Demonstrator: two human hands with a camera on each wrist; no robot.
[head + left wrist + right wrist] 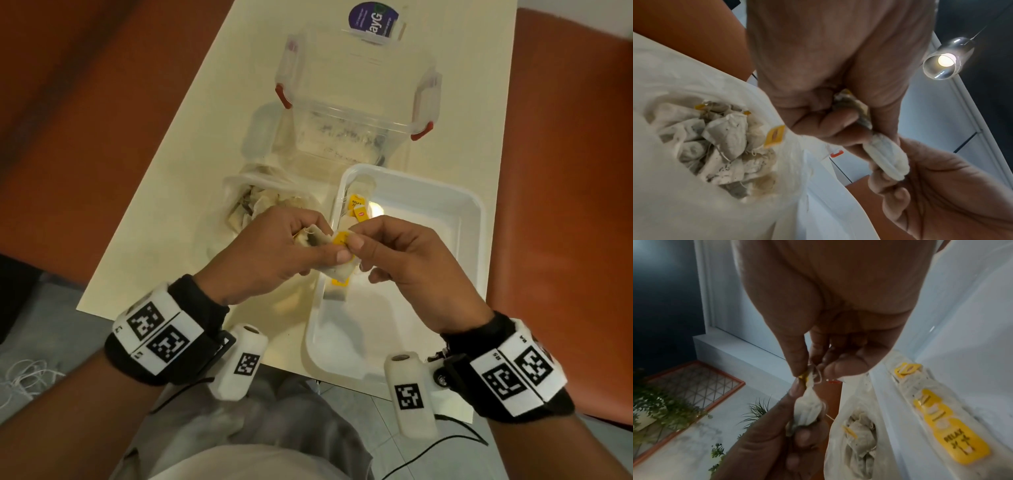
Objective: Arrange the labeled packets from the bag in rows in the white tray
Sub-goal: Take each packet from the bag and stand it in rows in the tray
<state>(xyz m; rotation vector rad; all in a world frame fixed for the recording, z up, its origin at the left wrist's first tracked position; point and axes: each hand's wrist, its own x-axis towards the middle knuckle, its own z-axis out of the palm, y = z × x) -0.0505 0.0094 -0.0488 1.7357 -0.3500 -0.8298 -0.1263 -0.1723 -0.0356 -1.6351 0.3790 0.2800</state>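
Your right hand point(407, 260) has thumb and forefinger pressed together on the yellow tag point(340, 238) of a packet point(888, 155), with the string point(819, 378) bunched at the fingertips; the other fingers curl loosely underneath. Your left hand point(274, 250) is closed around the packet's body, thumb laid along its top and fingers wrapped beneath, and the two hands touch at the tag. Both are held over the near-left wall of the white tray point(455, 202), at about 9 o'clock from its centre. Inside the tray, placed packets point(356, 207) lie in a line along that left wall, running from 11 o'clock down under your hands, yellow tags upward. The bag point(233, 192) sits open just beside the tray at 9 o'clock, with loose packets point(723, 138) heaped inside. A clear lidded container point(356, 92) stands at 12 o'clock on the pale table point(205, 137).
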